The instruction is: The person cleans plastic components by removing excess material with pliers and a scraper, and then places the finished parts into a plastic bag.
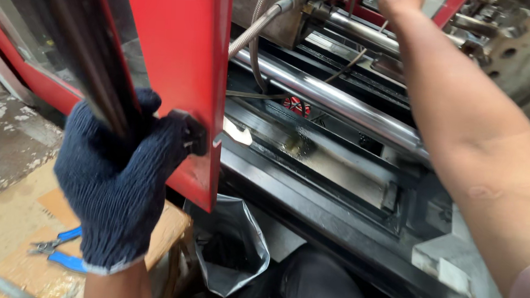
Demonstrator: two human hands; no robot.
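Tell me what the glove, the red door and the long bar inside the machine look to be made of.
Glove on the left hand: knitted dark blue yarn, likely cotton; the ribbed weave and pale cuff edge show.
Red door: probably sheet metal, glossy red paint, thin hard edge with chipped corners.
Bar: polished steel or chrome by the look, with bright mirror-like streaks along its round length.

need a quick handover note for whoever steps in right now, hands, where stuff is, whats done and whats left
Left hand, in a dark blue knit glove, is closed on the handle at the edge of the red door, which stands slid aside.
Right hand, bare, reaches deep into the machine at the top of the view; its fingers are cut off, so its grip cannot be told.
Shiny steel bar runs across the open bay.
Blue-handled pliers lie on cardboard, lower left; silver bag sits below the door.
Done: door is open. Left: whatever the right hand is working on inside.
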